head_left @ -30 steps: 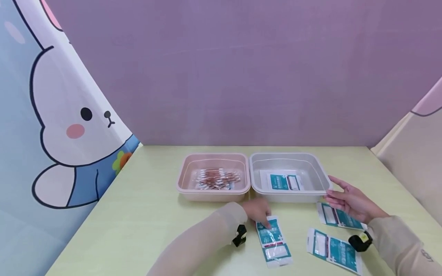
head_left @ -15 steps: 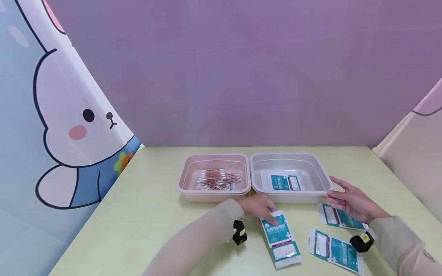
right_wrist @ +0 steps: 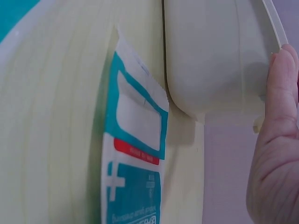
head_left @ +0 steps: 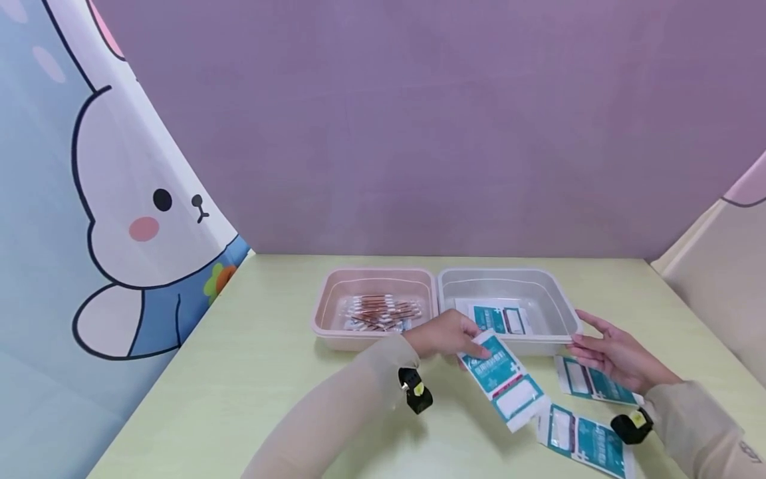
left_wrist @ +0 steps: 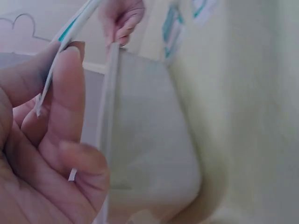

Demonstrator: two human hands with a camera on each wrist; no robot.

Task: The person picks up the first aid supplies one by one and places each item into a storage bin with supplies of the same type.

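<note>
My left hand [head_left: 445,334] pinches one end of a teal-and-white dressing packet [head_left: 505,379] between thumb and fingers. The packet hangs tilted above the table, in front of a light grey plastic bin [head_left: 532,346]. At that bin's front right corner, my right hand [head_left: 622,356] grips the rim, seen also in the left wrist view as a hand [left_wrist: 124,23] with fingers at the edge. Inside the grey bin lies a similar packet [head_left: 497,319]. Two more lie on the table near my right wrist, a nearer packet [head_left: 589,442] and a farther packet [head_left: 598,382].
Left of the grey bin, side by side with it, stands a pink bin [head_left: 341,342] holding bundled cotton swabs [head_left: 383,311] in clear wrap. Both bins stand on a pale yellow table [head_left: 263,372]. A purple backdrop [head_left: 419,133] rises behind the table.
The left hand has lifted the dressing packet off the table and brought it up and to the right, toward the grey bin's front. The right hand stays at the bin's corner.
</note>
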